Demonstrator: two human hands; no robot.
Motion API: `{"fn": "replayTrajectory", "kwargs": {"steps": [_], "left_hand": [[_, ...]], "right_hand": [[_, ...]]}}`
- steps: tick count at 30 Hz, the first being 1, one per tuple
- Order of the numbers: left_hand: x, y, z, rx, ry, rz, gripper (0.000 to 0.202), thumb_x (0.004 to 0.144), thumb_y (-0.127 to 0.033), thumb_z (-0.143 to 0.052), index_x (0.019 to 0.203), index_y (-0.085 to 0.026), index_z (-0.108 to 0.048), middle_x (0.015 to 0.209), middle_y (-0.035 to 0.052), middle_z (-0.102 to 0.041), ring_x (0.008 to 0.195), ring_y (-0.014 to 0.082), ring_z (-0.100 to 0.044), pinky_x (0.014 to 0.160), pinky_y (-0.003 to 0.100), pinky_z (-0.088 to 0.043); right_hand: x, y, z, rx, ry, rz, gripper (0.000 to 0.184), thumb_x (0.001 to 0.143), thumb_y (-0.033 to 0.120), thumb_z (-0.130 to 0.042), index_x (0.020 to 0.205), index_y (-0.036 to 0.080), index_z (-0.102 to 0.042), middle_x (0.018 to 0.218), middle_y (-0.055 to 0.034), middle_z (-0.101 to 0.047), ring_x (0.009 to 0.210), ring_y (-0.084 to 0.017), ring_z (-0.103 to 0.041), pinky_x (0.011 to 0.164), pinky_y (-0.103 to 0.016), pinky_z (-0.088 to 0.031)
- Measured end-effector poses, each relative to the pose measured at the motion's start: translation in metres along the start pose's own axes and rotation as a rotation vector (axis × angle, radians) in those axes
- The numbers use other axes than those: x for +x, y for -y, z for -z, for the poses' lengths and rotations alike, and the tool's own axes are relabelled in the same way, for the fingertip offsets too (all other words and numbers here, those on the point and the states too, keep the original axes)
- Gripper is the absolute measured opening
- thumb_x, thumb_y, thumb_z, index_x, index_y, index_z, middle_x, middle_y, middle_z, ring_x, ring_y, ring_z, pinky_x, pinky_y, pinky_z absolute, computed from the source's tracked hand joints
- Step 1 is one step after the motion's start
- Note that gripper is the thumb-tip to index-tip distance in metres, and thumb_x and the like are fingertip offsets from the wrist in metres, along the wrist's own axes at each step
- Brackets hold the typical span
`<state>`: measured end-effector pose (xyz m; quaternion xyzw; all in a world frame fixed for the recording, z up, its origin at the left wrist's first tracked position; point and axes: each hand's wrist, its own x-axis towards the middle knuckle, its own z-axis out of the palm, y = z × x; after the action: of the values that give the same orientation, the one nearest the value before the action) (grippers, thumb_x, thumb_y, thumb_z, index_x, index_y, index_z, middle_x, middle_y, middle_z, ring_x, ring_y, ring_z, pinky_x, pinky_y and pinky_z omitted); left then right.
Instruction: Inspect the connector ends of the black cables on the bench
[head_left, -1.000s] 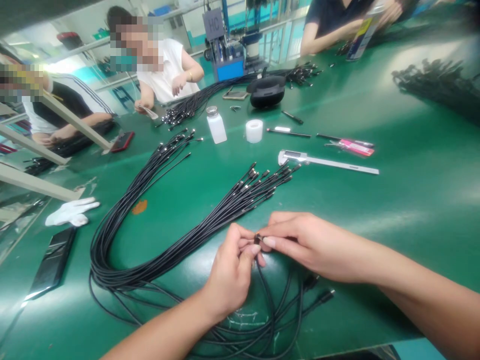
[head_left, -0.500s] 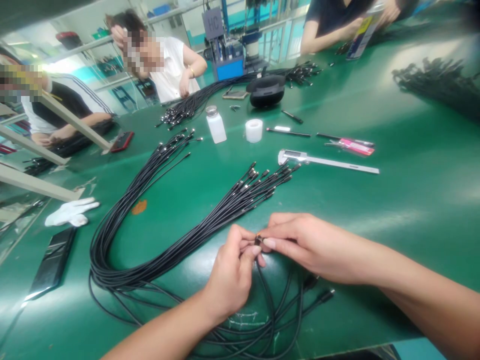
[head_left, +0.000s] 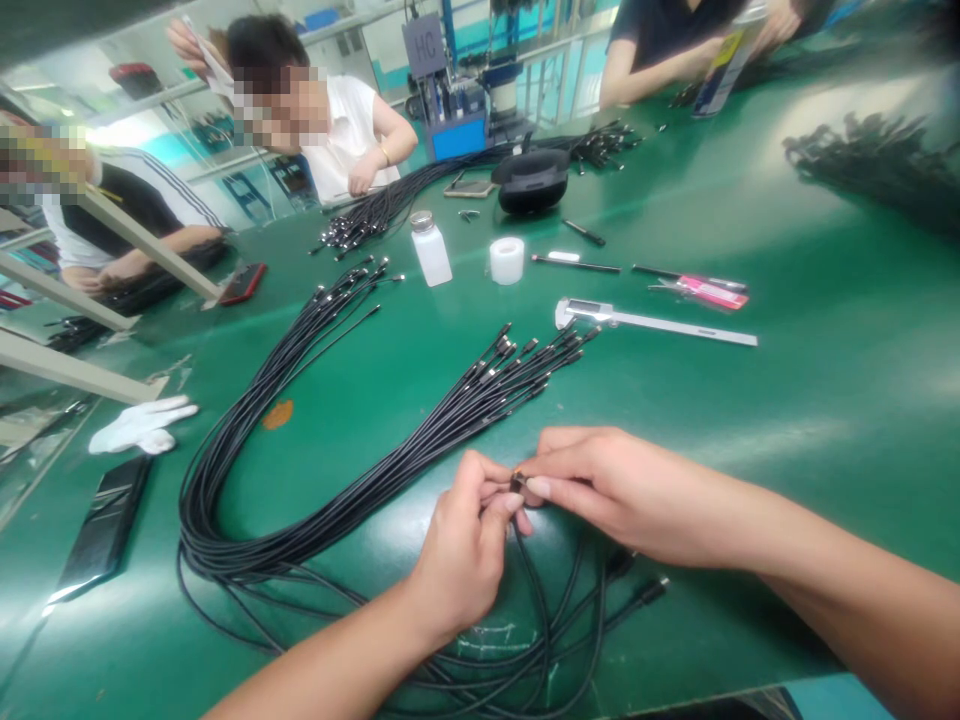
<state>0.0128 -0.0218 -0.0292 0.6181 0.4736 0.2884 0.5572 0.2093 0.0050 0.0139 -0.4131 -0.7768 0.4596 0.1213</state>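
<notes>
My left hand (head_left: 469,535) pinches the black plug end of a cable (head_left: 534,585) between thumb and fingers. Its cord hangs down from the fingertips toward the green table. My right hand (head_left: 600,490) closes thumb and forefinger on the same plug from the right. A bit of orange shows at its top; the fingers hide most of the plug. Below the hands, loose cable ends lie on the table, one with a bare metal connector (head_left: 652,592). A large U-shaped bundle of black cables (head_left: 202,500) curves to the left, its connectors pointing away from me.
Beyond the bundle are a white bottle (head_left: 431,252), a tape roll (head_left: 507,262) and a digital caliper (head_left: 660,322). A white glove (head_left: 142,424) and a black phone (head_left: 105,525) lie at left. Other people sit across the green table (head_left: 825,420), near more cable bundles.
Both my hands stay in place on the plug, with hardly any movement. Across the table, a person in white has raised a hand holding something pale and thin.
</notes>
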Motion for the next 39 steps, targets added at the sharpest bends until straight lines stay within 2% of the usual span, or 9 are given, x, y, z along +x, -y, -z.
{"fn": "replayTrajectory", "kwargs": {"steps": [11,26,31,36,39], "left_hand": [[0.0,0.0012,0.0004,0.009,0.001,0.002,0.013,0.096,-0.03,-0.043,0.094,-0.017,-0.048,0.078,0.0007,-0.062,0.071,0.0096,-0.06,0.069,0.023,-0.047],[0.0006,-0.0006,-0.001,-0.012,0.0,-0.008,0.012,0.096,-0.028,-0.043,0.095,-0.017,-0.048,0.078,0.0005,-0.063,0.07,0.0088,-0.059,0.067,0.023,-0.047],[0.0005,-0.0021,-0.0018,-0.109,0.016,-0.003,0.012,0.097,-0.028,-0.042,0.094,-0.017,-0.045,0.098,0.0058,-0.068,0.071,0.0087,-0.061,0.068,0.026,-0.049],[0.0035,-0.0032,-0.0013,-0.291,0.04,0.037,0.012,0.095,-0.029,-0.045,0.094,-0.018,-0.039,0.094,0.006,-0.07,0.062,0.0087,-0.061,0.063,0.026,-0.048],[0.0045,-0.0027,-0.0017,-0.334,0.039,0.043,0.014,0.095,-0.029,-0.047,0.095,-0.018,-0.038,0.092,0.0057,-0.07,0.061,0.0092,-0.062,0.061,0.025,-0.047]], "right_hand": [[0.0015,0.0013,0.0027,-0.021,-0.008,0.04,0.038,0.1,0.031,-0.038,0.091,0.019,-0.072,0.083,-0.0037,-0.062,0.079,-0.011,-0.054,0.073,-0.022,-0.039],[0.0007,0.0013,0.0058,-0.025,0.009,0.009,0.036,0.1,0.03,-0.039,0.094,0.022,-0.073,0.089,-0.0027,-0.064,0.084,-0.011,-0.057,0.079,-0.022,-0.04],[0.0037,-0.0023,0.0071,-0.104,-0.01,-0.043,0.039,0.1,0.031,-0.038,0.089,0.02,-0.073,0.087,-0.0049,-0.062,0.082,-0.013,-0.056,0.077,-0.025,-0.039],[0.0038,-0.0022,0.0083,-0.078,-0.038,-0.015,0.039,0.1,0.033,-0.036,0.096,0.019,-0.072,0.087,-0.005,-0.066,0.084,-0.014,-0.056,0.077,-0.026,-0.04],[0.0039,-0.0032,0.0069,-0.074,-0.064,0.0,0.037,0.099,0.032,-0.037,0.095,0.019,-0.071,0.094,-0.0045,-0.068,0.089,-0.014,-0.058,0.082,-0.026,-0.041]]}}
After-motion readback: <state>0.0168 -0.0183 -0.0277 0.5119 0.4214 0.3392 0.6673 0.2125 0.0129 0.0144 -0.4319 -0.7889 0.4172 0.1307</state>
